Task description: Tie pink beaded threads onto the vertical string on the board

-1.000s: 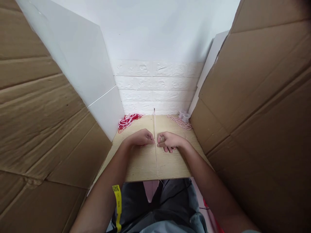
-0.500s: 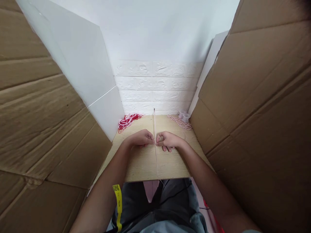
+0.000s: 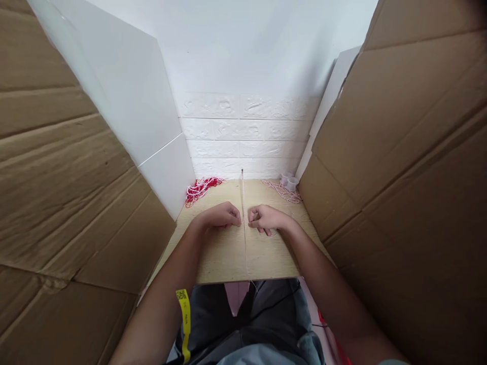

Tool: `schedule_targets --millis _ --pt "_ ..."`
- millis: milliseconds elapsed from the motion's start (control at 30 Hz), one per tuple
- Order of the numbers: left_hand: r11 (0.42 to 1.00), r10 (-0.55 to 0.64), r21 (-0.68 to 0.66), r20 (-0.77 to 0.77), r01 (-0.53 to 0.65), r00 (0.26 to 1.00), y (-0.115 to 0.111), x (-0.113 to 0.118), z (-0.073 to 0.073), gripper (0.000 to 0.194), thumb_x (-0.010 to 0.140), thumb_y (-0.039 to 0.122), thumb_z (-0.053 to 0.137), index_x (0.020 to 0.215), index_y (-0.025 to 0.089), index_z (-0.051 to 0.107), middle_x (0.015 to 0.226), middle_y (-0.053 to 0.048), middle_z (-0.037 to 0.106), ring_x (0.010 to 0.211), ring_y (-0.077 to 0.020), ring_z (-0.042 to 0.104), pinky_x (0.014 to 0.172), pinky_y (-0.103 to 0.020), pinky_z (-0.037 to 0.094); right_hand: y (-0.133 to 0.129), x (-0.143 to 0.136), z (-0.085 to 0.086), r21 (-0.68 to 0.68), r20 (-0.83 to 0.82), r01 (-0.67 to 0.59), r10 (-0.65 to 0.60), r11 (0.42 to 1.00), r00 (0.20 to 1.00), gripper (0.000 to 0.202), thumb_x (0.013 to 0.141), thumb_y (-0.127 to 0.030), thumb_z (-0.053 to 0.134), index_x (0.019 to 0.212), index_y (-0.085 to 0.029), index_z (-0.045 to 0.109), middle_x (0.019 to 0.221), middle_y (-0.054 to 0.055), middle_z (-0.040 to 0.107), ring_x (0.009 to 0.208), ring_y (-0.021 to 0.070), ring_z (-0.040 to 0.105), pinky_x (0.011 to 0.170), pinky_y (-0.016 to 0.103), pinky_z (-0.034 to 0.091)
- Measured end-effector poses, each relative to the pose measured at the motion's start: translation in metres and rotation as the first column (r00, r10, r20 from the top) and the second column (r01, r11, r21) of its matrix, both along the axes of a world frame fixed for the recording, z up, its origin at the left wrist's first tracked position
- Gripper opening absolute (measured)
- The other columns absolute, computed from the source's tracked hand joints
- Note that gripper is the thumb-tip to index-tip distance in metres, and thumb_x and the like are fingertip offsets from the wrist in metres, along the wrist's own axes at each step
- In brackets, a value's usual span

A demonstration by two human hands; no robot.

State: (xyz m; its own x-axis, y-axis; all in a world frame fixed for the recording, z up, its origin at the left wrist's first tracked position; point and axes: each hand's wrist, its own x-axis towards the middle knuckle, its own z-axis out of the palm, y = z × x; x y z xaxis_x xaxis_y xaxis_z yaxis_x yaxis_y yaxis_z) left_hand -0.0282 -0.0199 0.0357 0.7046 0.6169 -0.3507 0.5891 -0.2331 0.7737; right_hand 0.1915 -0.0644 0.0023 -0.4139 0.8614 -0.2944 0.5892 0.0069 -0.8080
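A thin pale pink cord [image 3: 245, 251] runs from a small nail [image 3: 242, 171] at the foot of the wall to the front edge of the wooden board. Its far part looks thicker and knotted. Just left of this line, my left hand [image 3: 225, 215] is closed in a pinch, knuckles up. On the other side my right hand [image 3: 265, 218] pinches with thumb and forefinger, its other fingers curled. Both pinches appear to hold fine strands of the cord, too thin to see clearly. The cord's loose ends hang over the board's front edge.
On the wooden board [image 3: 220, 258], a heap of red and white cord [image 3: 203, 189] lies back left. Pale pink cord [image 3: 283, 191] and small clear cups [image 3: 291, 183] are back right. Tall cardboard [image 3: 68, 192] flanks the left, more cardboard [image 3: 403, 167] the right. A white brick-patterned wall [image 3: 228, 130] closes the back.
My right hand has moved slightly to the right, away from the cord, widening the gap between my hands. My left hand has stayed almost in place, still pinched.
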Motion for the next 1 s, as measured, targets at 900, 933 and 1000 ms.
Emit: schedule_targets --millis 900,933,1000 --pt "0.999 0.022 0.032 0.029 -0.023 0.999 -0.0045 0.0053 0.0032 0.019 0.066 0.035 0.063 0.066 0.016 0.065 0.047 0.005 0.038 0.044 -0.0094 0.032 0.044 -0.025 0.02 0.0001 -0.0059 0.0005 0.087 -0.084 -0.01 0.018 0.996 0.996 0.011 0.077 -0.013 0.059 0.073 -0.019 0.05 0.056 -0.007 0.048 0.041 0.0066 0.044 0.037 0.017 0.038" --pt "0.999 0.027 0.035 0.027 -0.028 0.999 -0.0048 0.0055 0.0037 0.019 0.065 0.035 0.063 0.066 0.016 0.064 0.047 0.005 0.037 0.045 -0.0094 0.032 0.045 -0.025 0.02 0.0002 -0.0063 0.0007 0.085 -0.079 -0.007 0.014 0.996 0.997 0.011 0.077 -0.013 0.058 0.073 -0.019 0.05 0.056 -0.007 0.048 0.042 0.0068 0.044 0.038 0.017 0.039" --pt "0.998 0.033 0.044 0.028 -0.034 0.999 -0.005 0.0058 0.0039 0.019 0.065 0.035 0.063 0.066 0.016 0.064 0.047 0.005 0.037 0.045 -0.0095 0.032 0.045 -0.025 0.02 0.0003 -0.007 0.0011 0.089 -0.061 -0.001 0.006 0.996 0.998 0.011 0.076 -0.013 0.057 0.071 -0.019 0.049 0.057 -0.006 0.047 0.042 0.0071 0.044 0.038 0.018 0.039"
